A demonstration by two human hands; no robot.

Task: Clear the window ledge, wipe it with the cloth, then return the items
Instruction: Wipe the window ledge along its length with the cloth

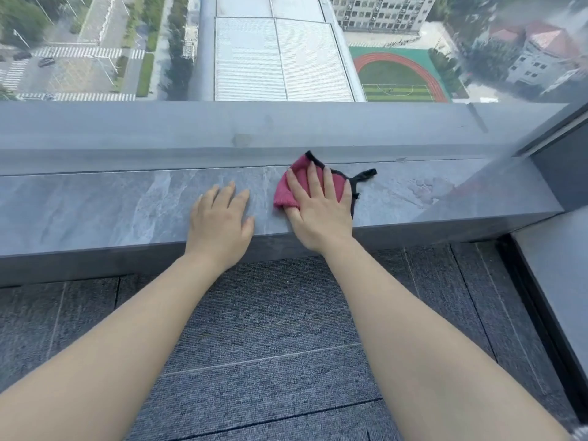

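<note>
The grey stone window ledge (95, 205) runs across the view below the glass. A pink cloth (288, 192) with black trim and a black loop lies on the ledge right of centre. My right hand (321, 208) presses flat on the cloth, fingers spread toward the window. My left hand (221, 218) rests flat on the bare ledge just left of the cloth, holding nothing. No other items show on the ledge.
A damp patch (429, 189) marks the ledge at the right, near the window corner. A dark frame and wall (560, 160) close the right end. Grey carpet tiles (270, 329) cover the floor below the ledge. Streets and a sports field show through the glass.
</note>
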